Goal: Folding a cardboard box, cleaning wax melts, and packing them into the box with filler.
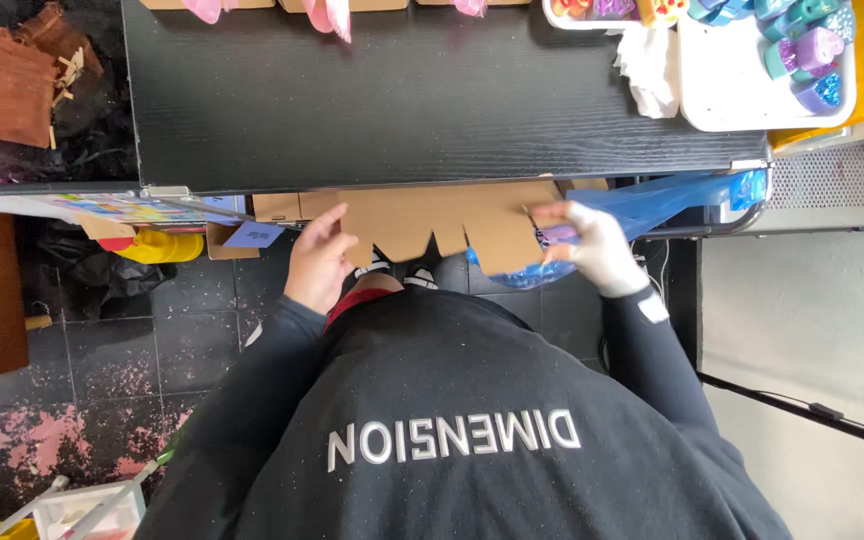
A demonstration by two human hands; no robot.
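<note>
While the left hand point(320, 258) pinches the flat brown cardboard point(432, 220) at nine o'clock, the right hand point(587, 245) pinches it at three o'clock.

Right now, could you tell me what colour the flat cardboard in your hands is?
Plain brown cardboard, seen best in the head view.

Lying open across the middle of the black surface point(402, 100), giving wide room for passing. Crowding the far right corner: a white tray point(742, 100) of small coloured pieces and a crumpled white cloth point(649, 70). Blocking the near edge below: a flat brown cardboard blank point(452, 215), both hands gripping it, and a blue plastic bag point(652, 205) just beside the right hand point(592, 245). Piling up beyond the left edge: brown pouches point(7, 85).
</note>
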